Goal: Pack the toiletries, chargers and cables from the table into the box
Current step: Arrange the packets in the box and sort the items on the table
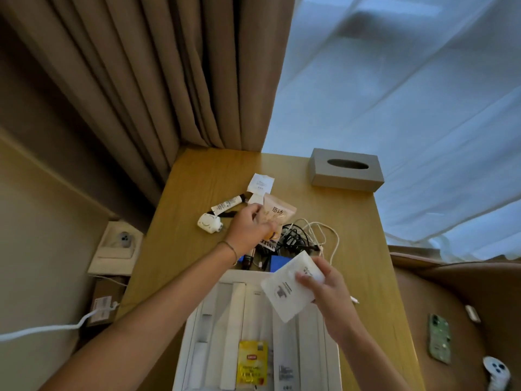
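A white box (194, 320) with white inner dividers lies open at the table's near edge, a yellow tea sachet (252, 362) inside it. My right hand (327, 292) holds a white flat packet (287, 289) over the box's far right corner. My left hand (248, 227) reaches over the pile and grips a beige snack pouch (279, 211). Tangled black and white cables (304, 235) lie just right of it. A white tube (227, 206) and a white charger plug (208, 222) sit to the left of my left hand.
A grey tissue box (346, 169) stands at the table's far right. White paper slips (260, 183) lie beyond the pile. A blue item (277, 262) lies by the box. Brown curtains hang behind. A phone (438, 338) rests on the brown seat at right. A wall socket (119, 241) is at left.
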`<state>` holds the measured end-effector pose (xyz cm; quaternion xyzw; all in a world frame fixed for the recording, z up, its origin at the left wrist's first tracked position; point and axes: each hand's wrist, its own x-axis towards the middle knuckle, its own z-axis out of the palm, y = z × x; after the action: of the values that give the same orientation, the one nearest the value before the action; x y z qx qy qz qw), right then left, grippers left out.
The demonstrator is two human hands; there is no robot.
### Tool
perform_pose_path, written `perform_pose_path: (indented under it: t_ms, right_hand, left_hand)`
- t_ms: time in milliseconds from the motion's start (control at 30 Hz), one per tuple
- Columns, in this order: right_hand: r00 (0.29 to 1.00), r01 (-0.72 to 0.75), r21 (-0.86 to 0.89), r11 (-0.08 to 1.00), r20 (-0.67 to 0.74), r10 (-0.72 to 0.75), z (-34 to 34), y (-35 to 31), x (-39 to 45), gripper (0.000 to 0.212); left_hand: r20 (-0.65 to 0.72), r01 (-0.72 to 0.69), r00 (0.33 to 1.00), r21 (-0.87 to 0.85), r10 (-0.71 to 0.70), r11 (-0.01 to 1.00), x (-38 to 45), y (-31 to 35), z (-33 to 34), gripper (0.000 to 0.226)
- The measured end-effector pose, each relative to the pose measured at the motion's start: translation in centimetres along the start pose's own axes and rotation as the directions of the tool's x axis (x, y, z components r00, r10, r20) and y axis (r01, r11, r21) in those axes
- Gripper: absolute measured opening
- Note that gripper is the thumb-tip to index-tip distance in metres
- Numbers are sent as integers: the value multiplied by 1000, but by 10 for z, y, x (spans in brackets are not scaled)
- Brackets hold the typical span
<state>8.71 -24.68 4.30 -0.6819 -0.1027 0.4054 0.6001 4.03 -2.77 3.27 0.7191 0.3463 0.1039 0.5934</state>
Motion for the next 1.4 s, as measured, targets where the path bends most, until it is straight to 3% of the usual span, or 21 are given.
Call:
perform_pose_path:
  t_ms: [167,367,533,733,867,967,1033,1133,1300,1400]
  right_hand:
    - [986,-167,-35,985,4,167,9,34,-8,52]
    - [942,-297,13,955,-157,296,27,77,5,39]
    - [930,-286,-70,956,-259,259,47,100,24,24]
    - [948,-238,-318,918,-284,147,64,120,41,25]
    - [971,-137,-629,765,-240,-23,68,127,44,24]
    - [970,-95,-844,528,-198,-142,66,126,44,29]
    - [975,-98,-907,410,-170,-142,61,120,45,36]
    - [992,-85,-942,326,-112,-65,53,104,44,35]
    - [989,-117,-914,388,-143,-40,30,54,30,29]
    - [979,-143,-837,528,-197,-48,13,30,14,25]
  left_hand:
    - [-54,10,998,-42,-13,999,-33,-16,-19,26]
    - [-100,14,995,-117,-26,993,-66,-33,-38,23]
    - [-111,38,992,-154,-55,987,-86,-43,-46,26]
    - [-48,87,995,-52,-89,995,-103,-54,-44,30]
    - [12,90,996,-12,-90,996,-113,-56,-36,28]
    - [23,95,995,27,-95,995,-118,-59,-30,26]
    - [43,97,994,57,-100,994,-122,-63,-24,27]
    - [74,134,988,71,-139,988,-127,-69,-15,28]
    - [94,166,980,112,-177,980,-126,-84,4,19]
    - [154,210,960,158,-234,965,-121,-93,23,17]
